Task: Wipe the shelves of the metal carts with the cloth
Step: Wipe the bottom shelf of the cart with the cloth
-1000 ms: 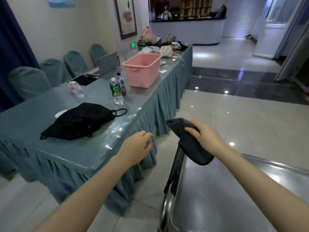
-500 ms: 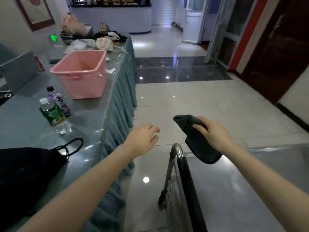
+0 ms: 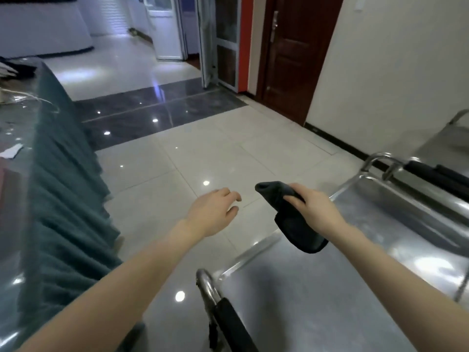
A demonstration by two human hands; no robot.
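My right hand [image 3: 313,208] grips a dark grey cloth [image 3: 291,219], which hangs above the far left corner of the near metal cart's top shelf [image 3: 304,295]. That cart's black padded handle [image 3: 228,326] runs along the bottom centre. A second metal cart [image 3: 396,199] stands beyond it to the right, with its own black handle [image 3: 436,174]. My left hand [image 3: 215,212] hovers over the floor left of the cloth, fingers loosely bent and holding nothing.
A long table with a teal skirted cloth [image 3: 58,199] lines the left side. Glossy tiled floor [image 3: 203,153] stretches ahead to a dark wooden door [image 3: 291,54] and a glass door [image 3: 225,41]. A white wall [image 3: 393,72] is on the right.
The view has swung right, away from the table with the pink bin and bottles, bringing the second cart into sight. Both hands keep their pose, the right still holding the cloth.
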